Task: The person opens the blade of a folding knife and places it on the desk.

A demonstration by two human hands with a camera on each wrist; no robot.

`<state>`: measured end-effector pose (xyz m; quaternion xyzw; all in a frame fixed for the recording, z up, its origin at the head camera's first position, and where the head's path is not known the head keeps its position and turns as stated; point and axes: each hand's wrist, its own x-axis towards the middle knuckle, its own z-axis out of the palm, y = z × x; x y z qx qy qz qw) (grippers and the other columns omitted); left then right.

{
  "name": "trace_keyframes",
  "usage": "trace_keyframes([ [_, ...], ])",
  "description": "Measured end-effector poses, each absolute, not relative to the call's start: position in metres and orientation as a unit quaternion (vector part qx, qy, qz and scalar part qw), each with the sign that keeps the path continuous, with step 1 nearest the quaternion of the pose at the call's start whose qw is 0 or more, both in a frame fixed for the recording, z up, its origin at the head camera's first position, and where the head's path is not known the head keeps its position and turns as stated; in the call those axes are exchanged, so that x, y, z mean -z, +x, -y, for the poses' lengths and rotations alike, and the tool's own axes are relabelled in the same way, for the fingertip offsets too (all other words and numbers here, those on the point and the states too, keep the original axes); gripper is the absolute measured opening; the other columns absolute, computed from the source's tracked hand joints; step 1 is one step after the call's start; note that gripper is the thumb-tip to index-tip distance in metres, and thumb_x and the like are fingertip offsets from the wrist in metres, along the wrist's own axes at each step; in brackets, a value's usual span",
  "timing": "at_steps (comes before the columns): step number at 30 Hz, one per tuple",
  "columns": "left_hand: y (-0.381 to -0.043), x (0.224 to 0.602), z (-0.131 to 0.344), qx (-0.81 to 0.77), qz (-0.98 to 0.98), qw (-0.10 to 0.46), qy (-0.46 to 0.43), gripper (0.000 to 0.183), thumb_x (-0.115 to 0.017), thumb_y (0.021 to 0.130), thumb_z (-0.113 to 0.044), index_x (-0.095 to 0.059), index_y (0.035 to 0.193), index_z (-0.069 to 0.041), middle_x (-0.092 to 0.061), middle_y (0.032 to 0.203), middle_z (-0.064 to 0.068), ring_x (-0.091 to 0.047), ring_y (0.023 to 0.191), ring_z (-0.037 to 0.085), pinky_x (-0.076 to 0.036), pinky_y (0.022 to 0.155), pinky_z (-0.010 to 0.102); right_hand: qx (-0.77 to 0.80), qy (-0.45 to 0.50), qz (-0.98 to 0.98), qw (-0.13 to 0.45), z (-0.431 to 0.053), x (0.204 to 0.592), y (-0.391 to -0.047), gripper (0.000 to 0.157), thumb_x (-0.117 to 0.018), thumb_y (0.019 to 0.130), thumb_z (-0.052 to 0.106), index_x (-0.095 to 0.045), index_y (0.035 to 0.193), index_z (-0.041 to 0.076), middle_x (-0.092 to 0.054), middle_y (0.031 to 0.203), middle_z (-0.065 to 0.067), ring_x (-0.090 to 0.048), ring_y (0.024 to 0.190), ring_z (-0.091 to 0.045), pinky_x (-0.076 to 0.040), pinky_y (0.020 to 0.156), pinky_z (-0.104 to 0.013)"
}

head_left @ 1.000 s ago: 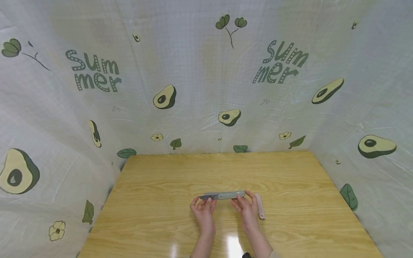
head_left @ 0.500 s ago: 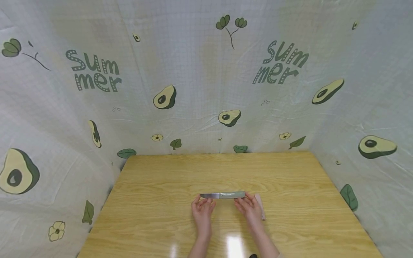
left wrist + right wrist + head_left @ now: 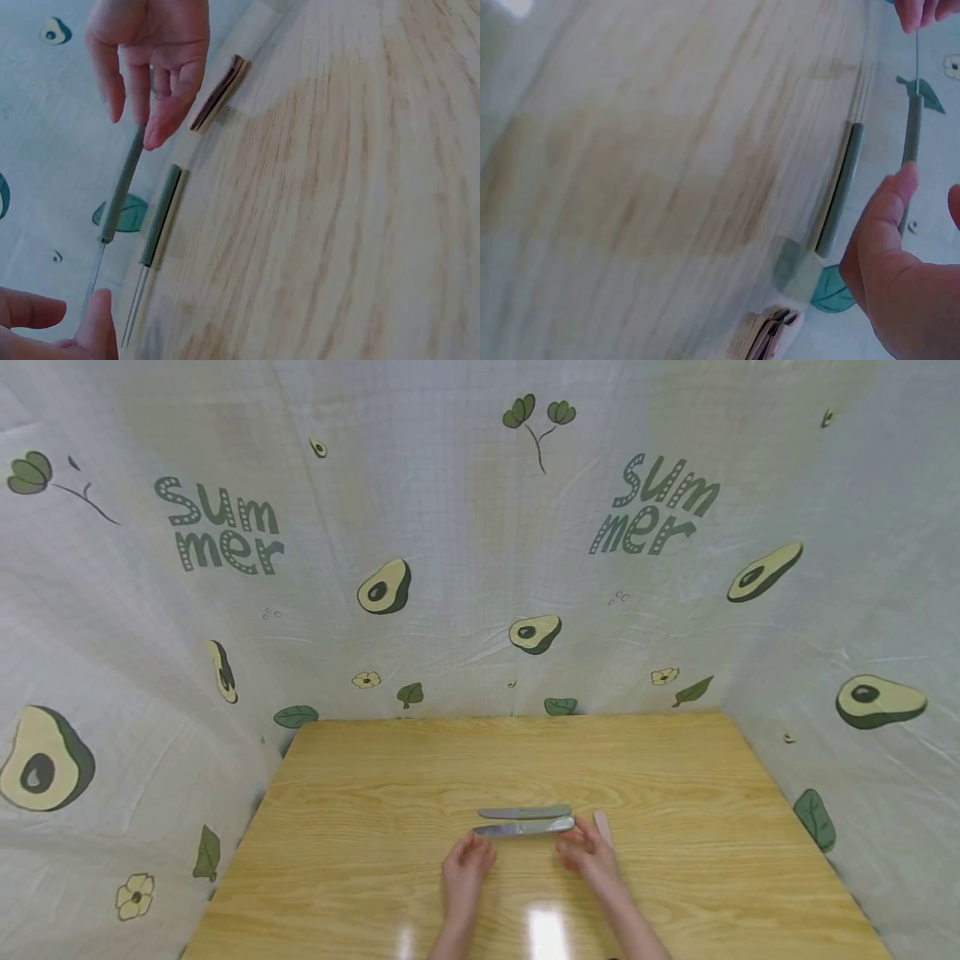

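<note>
A folding knife with a pale green handle is held level above the table, its blade unfolded. My left hand pinches the blade near its tip. At the other end, fingers of my right hand hold the handle's butt, as the left wrist view of the right hand also shows. Just beyond it, a second green-handled knife lies on the table with its blade out, parallel and apart. A pink folded knife lies beside my right hand, which partly covers it.
The light wood table carries these things. A white curtain printed with avocados and leaves stands behind it and along both sides. Light glares off the table near its front edge.
Both hands and the held knife have come lower in the head view, toward the person. The second green-handled knife, covered half a second ago, now shows behind the held one.
</note>
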<state>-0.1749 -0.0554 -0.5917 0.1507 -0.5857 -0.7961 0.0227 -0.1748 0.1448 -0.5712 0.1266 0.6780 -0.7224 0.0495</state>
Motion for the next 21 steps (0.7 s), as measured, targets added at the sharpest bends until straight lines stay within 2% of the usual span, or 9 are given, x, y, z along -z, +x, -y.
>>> trace_keyframes([
  [2,-0.173,0.592,0.059,0.781,0.605,-0.004,0.154,0.051,-0.051,0.093,0.007,-0.031,0.138,0.021,-0.050,0.117,0.028,-0.059,0.111,0.039,-0.055,0.093,0.035,0.708,0.127,-0.691,0.070,-0.147,0.571,-0.173,0.070,-0.062,0.088,-0.003,-0.025,0.146,-0.013,-0.055,0.119,-0.027,-0.064,0.092,-0.023,-0.060,0.078,-0.033],
  [10,-0.170,0.596,0.066,0.765,0.614,-0.067,0.182,0.051,-0.049,0.095,0.004,-0.029,0.137,0.024,-0.058,0.106,0.026,-0.065,0.090,0.018,-0.058,0.087,0.031,0.689,0.135,-0.703,0.117,-0.152,0.577,-0.169,0.070,-0.059,0.090,-0.001,-0.020,0.144,-0.018,-0.059,0.107,-0.020,-0.067,0.089,-0.024,-0.061,0.075,-0.035],
  [17,-0.169,0.597,0.068,0.785,0.592,-0.079,0.168,0.064,-0.055,0.089,0.006,-0.020,0.139,0.026,-0.060,0.103,0.030,-0.066,0.083,0.018,-0.059,0.083,0.030,0.688,0.095,-0.699,0.172,-0.156,0.580,-0.167,0.080,-0.061,0.089,0.006,-0.009,0.145,-0.020,-0.068,0.091,-0.012,-0.067,0.080,-0.019,-0.060,0.068,-0.030],
  [21,-0.169,0.596,0.069,0.781,0.597,-0.088,0.164,0.068,-0.056,0.087,0.006,-0.019,0.140,0.025,-0.060,0.104,0.030,-0.066,0.081,0.019,-0.060,0.082,0.031,0.688,0.079,-0.696,0.190,-0.157,0.582,-0.166,0.084,-0.060,0.090,0.007,-0.004,0.145,-0.020,-0.068,0.085,-0.009,-0.067,0.076,-0.017,-0.059,0.064,-0.027],
])
